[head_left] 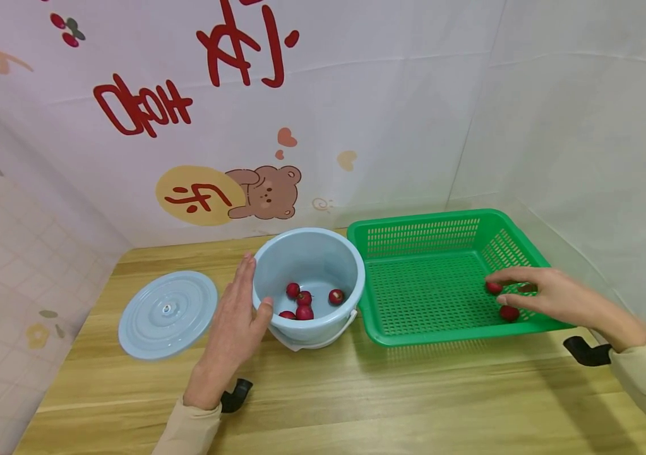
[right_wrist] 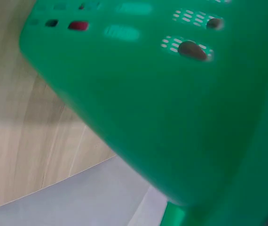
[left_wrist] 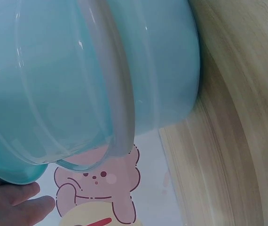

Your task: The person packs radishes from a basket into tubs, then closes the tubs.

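My left hand (head_left: 235, 322) rests against the left side of a light blue bucket (head_left: 314, 330), fingers straight along the outside and thumb at the rim. Several small red radishes (head_left: 304, 312) lie on the bucket's bottom. My right hand (head_left: 552, 297) is inside the right end of a green plastic basket (head_left: 430, 335). Its index fingertip is at one red radish (head_left: 494, 287), and the thumb is just above another radish (head_left: 509, 313); I cannot tell whether it grips one. In the right wrist view the basket's wall (right_wrist: 138, 99) hides this hand.
A round light blue lid (head_left: 167, 316) lies on the wooden table (head_left: 368, 404) left of the bucket. The bucket's handle (left_wrist: 117, 84) hangs down its side. Behind the table stands a white wall covering with a printed bear (head_left: 268, 193). The basket sits close to the bucket's right side.
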`<state>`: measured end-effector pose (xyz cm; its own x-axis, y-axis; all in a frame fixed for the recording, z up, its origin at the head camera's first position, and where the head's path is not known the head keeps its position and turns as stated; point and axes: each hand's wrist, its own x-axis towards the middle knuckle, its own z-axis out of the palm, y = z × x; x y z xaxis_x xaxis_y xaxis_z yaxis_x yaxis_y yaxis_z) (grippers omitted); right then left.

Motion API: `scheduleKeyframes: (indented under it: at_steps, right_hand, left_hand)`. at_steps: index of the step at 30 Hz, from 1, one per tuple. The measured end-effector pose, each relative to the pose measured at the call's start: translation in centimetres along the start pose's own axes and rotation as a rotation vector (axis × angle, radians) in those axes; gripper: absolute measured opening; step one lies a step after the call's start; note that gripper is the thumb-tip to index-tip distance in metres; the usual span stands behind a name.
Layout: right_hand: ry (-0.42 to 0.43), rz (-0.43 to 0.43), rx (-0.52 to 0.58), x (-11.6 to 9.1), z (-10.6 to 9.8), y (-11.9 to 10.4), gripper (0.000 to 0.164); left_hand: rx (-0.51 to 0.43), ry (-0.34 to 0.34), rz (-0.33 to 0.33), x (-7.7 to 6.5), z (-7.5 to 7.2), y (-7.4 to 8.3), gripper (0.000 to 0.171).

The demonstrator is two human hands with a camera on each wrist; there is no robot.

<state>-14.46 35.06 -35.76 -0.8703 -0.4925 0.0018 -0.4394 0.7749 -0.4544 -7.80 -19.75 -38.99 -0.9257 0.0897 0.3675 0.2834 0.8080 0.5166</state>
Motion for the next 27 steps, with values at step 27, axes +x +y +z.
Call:
scheduleKeyframes:
  at_steps: [27]
  right_hand:
    - [-0.332,0.013,0.165,1.7,1.0,1.6,0.048]
  left_hand:
    - [0.014,-0.009,-0.019,-0.1,0.1,0.0,0.074]
